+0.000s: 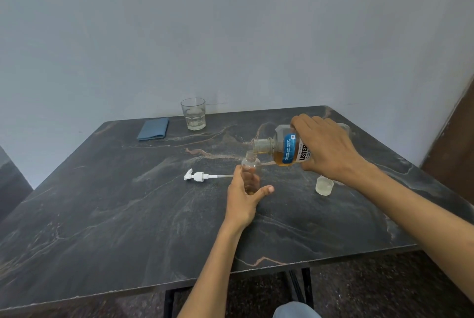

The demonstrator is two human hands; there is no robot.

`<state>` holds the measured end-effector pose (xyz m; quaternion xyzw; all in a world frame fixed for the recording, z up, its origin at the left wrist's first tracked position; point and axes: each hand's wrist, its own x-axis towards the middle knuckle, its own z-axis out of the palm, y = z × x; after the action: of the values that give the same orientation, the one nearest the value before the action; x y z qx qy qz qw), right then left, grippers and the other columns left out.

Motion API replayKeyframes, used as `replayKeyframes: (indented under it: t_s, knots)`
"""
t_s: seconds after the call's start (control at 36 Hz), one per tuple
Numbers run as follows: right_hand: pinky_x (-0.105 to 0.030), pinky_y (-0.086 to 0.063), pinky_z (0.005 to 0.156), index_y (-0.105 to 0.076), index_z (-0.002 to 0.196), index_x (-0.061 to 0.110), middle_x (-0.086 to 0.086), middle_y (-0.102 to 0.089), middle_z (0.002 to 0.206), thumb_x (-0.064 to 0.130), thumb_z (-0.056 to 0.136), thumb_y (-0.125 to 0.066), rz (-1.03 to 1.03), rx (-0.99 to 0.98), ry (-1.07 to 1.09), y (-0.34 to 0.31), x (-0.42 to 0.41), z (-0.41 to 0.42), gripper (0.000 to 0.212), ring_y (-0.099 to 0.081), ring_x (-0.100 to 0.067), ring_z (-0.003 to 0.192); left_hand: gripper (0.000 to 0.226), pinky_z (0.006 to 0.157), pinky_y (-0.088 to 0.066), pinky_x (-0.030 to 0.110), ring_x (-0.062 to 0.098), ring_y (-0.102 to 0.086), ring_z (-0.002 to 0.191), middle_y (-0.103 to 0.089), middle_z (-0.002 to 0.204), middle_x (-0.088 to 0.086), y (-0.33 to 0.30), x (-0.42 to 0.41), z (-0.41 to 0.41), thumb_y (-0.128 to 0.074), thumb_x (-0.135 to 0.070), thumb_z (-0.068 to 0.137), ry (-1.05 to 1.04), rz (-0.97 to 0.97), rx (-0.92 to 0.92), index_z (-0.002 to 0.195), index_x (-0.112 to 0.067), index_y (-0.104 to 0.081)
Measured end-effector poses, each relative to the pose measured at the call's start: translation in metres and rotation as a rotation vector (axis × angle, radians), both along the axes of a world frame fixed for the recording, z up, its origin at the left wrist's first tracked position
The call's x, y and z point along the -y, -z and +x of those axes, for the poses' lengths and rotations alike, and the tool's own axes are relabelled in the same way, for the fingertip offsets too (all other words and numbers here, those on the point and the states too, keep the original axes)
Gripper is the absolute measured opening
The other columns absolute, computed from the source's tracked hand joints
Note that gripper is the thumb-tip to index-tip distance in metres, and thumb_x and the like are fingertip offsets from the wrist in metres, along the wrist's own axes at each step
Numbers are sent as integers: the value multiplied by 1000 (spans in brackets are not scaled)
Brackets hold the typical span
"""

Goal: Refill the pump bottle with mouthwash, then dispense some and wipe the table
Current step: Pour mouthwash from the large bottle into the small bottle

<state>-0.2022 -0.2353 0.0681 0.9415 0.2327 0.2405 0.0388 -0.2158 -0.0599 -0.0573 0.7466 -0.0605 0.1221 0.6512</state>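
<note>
A small clear pump bottle (251,167) stands upright near the table's middle, its top off. My left hand (243,199) wraps around it from the near side. My right hand (325,148) grips a mouthwash bottle (284,149) with amber liquid, tipped on its side so its open neck sits just over the small bottle's mouth. The white pump head (198,176) with its long tube lies flat on the table left of the small bottle. The mouthwash cap (324,185) stands on the table under my right wrist.
A folded blue cloth (154,129) lies at the far left of the dark marble table (115,215). A clear drinking glass (193,114) stands beside it at the back edge, near the wall. Table legs and my knee show below the near edge.
</note>
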Motion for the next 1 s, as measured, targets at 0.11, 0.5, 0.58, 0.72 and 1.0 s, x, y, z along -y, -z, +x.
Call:
replayKeyframes:
  t_s: [0.11, 0.5, 0.58, 0.72, 1.0]
  knots:
    - [-24, -24, 69, -43, 112, 16, -1, -51, 102, 27, 62, -81, -1, -6, 2, 0, 0, -1, 64, -35, -11, 80, 51, 76, -44, 11, 6, -59, 96, -60, 102, -6, 0, 0, 0, -80, -21, 73, -2, 1, -8, 107, -32, -44]
    - [-26, -24, 67, -44, 106, 16, 1, -48, 93, 24, 56, -83, -9, 11, -9, -1, 1, 0, 64, -36, -14, 75, 50, 74, -44, 10, 6, -60, 96, -61, 102, -4, 0, 0, 0, -80, -22, 72, -6, -2, -14, 109, -26, -46]
    - [-26, -25, 68, -43, 108, 16, 1, -49, 96, 25, 58, -83, -15, 3, -5, -2, 0, 0, 64, -37, -14, 77, 51, 75, -45, 13, 8, -60, 96, -61, 102, -5, 0, 0, 0, -80, -22, 72, -10, -2, -19, 110, -25, -46]
    - [-25, -24, 68, -42, 110, 17, 0, -50, 99, 26, 60, -82, -20, -8, -1, -3, 0, -1, 64, -37, -13, 78, 50, 75, -44, 11, 7, -60, 96, -61, 103, -3, -1, 0, 0, -80, -21, 73, -10, 1, -25, 109, -27, -45]
    - [-25, -25, 69, -42, 111, 17, 1, -50, 101, 27, 61, -81, -15, -17, 2, -3, 0, -1, 64, -37, -12, 80, 54, 75, -45, 12, 8, -59, 96, -61, 105, -4, -3, 1, -1, -79, -20, 74, -12, 4, -31, 115, -23, -45]
